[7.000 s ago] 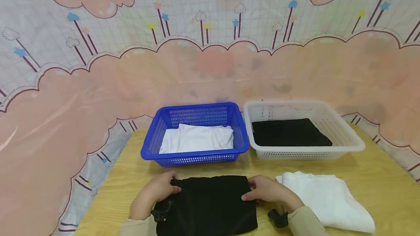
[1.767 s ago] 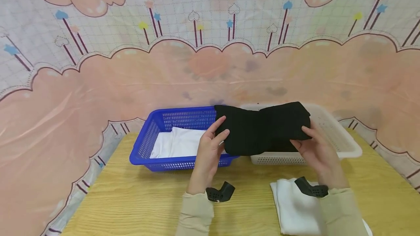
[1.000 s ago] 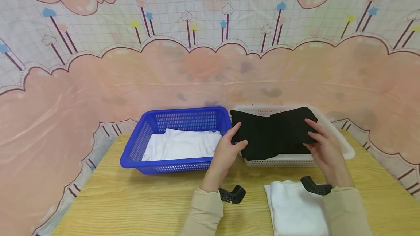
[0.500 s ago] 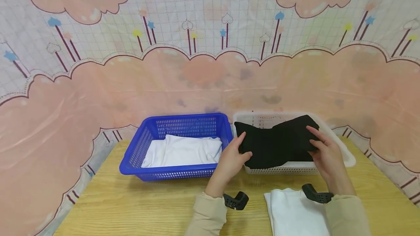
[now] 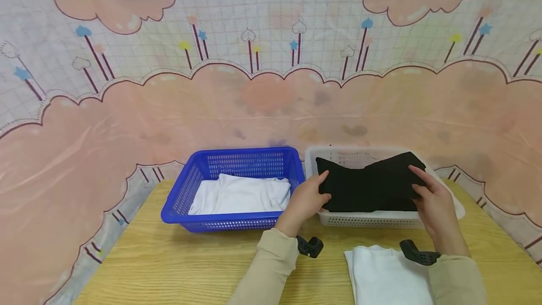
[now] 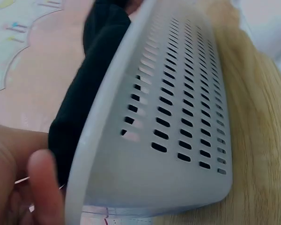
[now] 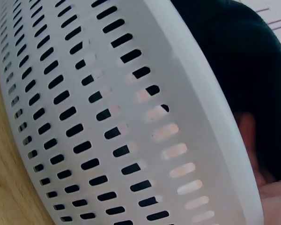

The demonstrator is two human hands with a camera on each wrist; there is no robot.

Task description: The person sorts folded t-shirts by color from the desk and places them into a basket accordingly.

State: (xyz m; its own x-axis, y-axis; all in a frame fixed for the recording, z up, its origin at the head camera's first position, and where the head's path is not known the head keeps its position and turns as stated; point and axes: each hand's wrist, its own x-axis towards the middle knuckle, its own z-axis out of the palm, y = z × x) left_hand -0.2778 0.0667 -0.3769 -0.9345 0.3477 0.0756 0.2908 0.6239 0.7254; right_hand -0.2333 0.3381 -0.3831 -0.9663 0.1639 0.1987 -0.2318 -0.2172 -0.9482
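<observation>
A folded black cloth (image 5: 368,187) sags between both hands inside the rim of the white basket (image 5: 381,220). My left hand (image 5: 306,199) pinches its left end between thumb and fingers, and my right hand (image 5: 436,204) grips the opposite end. In the left wrist view, the left thumb (image 6: 44,185) is beside the basket's edge. The right wrist view shows the right hand's fingers (image 7: 253,145) behind the basket wall, against dark fabric. The cloth covers most of the basket's inside.
Left of the white basket stands a blue basket (image 5: 228,224) holding white folded fabric (image 5: 250,194). A white folded cloth (image 5: 385,276) lies on the wooden table (image 5: 182,267), partly behind the right sleeve. A patterned curtain (image 5: 254,107) hangs behind the baskets.
Both hands have lifted the black cloth off the table and carried it forward to the white basket. Lately it has sunk lower into the basket, covering the black cloth seen inside earlier.
</observation>
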